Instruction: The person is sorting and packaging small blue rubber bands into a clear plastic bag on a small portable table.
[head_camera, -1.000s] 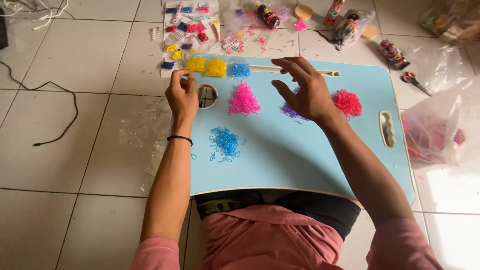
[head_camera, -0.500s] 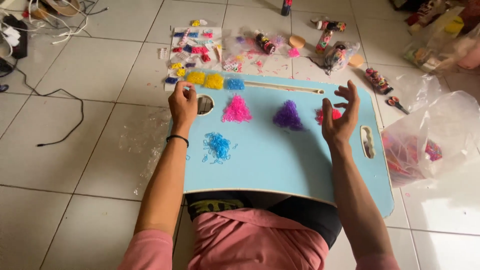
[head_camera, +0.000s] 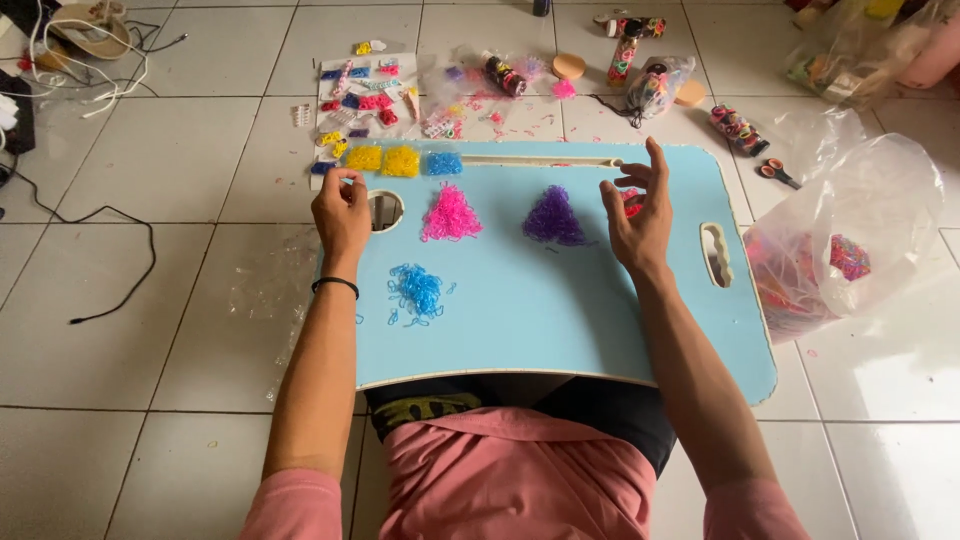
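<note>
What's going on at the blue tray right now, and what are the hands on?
A person sits on a tiled floor with a light blue lap tray over their legs, with small rubber bands in piles by colour on it. The left hand rests at the tray's left edge by the round hole, fingertips pinched together. The right hand is raised, fingers spread, next to the purple pile and partly covering a red pile. Pink and blue piles lie untouched.
</note>
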